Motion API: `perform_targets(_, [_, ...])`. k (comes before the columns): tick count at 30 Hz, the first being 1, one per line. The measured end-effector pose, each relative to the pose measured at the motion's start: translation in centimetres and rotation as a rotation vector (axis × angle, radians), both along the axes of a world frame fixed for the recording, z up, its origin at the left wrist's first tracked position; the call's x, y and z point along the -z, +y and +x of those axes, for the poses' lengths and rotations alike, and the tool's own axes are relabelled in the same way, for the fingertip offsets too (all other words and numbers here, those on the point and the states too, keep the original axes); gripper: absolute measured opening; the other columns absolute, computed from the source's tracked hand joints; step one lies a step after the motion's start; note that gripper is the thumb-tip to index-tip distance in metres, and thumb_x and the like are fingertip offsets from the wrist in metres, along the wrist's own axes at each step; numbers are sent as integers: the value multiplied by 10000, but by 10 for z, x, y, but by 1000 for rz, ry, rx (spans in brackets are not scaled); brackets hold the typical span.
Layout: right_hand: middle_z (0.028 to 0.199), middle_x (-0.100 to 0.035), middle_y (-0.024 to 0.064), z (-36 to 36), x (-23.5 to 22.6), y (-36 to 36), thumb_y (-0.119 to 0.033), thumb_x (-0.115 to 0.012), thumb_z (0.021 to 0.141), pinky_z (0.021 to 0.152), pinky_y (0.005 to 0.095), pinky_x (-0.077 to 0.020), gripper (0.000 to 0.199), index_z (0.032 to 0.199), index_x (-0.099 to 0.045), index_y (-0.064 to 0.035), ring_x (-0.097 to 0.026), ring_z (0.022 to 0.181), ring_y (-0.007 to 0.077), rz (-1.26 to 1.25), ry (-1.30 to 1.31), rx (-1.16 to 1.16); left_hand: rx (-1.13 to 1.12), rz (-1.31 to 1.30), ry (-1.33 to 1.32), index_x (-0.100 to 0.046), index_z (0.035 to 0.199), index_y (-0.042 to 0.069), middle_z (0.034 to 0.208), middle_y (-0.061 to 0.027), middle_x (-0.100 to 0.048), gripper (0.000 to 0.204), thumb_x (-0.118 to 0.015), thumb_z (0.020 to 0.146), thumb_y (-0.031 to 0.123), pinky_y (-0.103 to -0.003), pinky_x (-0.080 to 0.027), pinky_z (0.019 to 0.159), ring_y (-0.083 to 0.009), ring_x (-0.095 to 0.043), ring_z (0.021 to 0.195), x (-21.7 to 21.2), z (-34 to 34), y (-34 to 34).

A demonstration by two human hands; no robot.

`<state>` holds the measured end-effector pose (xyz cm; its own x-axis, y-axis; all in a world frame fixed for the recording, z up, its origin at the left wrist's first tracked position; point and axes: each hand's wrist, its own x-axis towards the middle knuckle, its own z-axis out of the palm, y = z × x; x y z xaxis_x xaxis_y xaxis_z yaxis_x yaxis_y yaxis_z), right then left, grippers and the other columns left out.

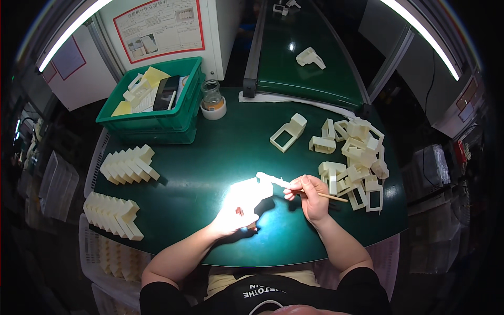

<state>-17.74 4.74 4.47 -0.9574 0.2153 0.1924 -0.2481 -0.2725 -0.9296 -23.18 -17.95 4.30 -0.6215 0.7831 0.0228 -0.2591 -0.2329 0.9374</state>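
In the bright lamp glare at the table's middle, my left hand (236,219) is closed on a cream plastic part (251,192), whose details are washed out. My right hand (313,198) pinches a thin wooden stick (336,198), which sticks out to the right past the fingers. A white, ragged strip (277,181) runs from these fingertips to the upper right of the part; whether it is a wrapping on the stick is unclear. Further right lies a loose pile of cream plastic frames (359,152), and one single frame (290,132) rests apart from it.
Two neat rows of parts, the back row (128,165) and the front row (113,215), stand at the left. A green bin (152,126) holds papers and a phone, beside a glass jar (211,94). Behind, a green conveyor (315,79) carries a part.
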Motion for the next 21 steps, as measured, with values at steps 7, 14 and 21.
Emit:
perform_targets(7, [844,-665,149,15,-8,-24,-177,-452,1008,709,301,-522,320,877,-630,55,-652,773,207,51,174,-33,-335,-41,615,-623,1063,24,808,-57,-606,377,-659,690,-18,-258,-474,623,-132,-586,677,-11,-1,19])
perform_targets(14, [817,-648,138,6,-15,-19,-141,-433,1007,703,292,-521,304,858,-612,56,-631,737,188,387,116,51,-270,-122,483,-586,954,44,816,-86,-593,339,-695,636,-6,-289,-477,662,-172,-619,783,9,3,0])
perform_targets(21, [964,-590,118,-6,5,-2,-211,-414,1036,716,281,-489,285,899,-553,-3,-597,783,162,217,296,394,-378,-570,416,-380,1326,31,1112,-177,-556,656,-674,760,185,-341,-480,892,-245,-589,1041,18,-29,-4])
